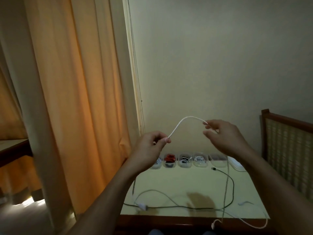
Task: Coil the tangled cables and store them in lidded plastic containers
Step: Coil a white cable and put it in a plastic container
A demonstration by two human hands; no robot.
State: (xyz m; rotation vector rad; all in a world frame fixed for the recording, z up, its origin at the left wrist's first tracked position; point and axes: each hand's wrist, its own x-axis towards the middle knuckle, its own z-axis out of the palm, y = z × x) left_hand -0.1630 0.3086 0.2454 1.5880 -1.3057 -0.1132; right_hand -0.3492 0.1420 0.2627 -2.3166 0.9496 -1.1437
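Observation:
I hold a white cable [182,122] up in the air over the table. My left hand [151,146] pinches it between thumb and forefinger. My right hand [223,134] pinches it further along, and from there it hangs down past the table's front edge. The stretch between the hands arches upward. A dark cable [227,177] and a grey-white cable [155,192] lie loose on the table top [186,182]. A row of clear plastic containers [184,160] with coiled cables inside stands along the far edge.
A stack of white lids [236,164] lies at the back right of the table. An orange curtain [67,99] hangs on the left. A wooden chair back with woven panel [288,150] stands on the right. The wall is behind the table.

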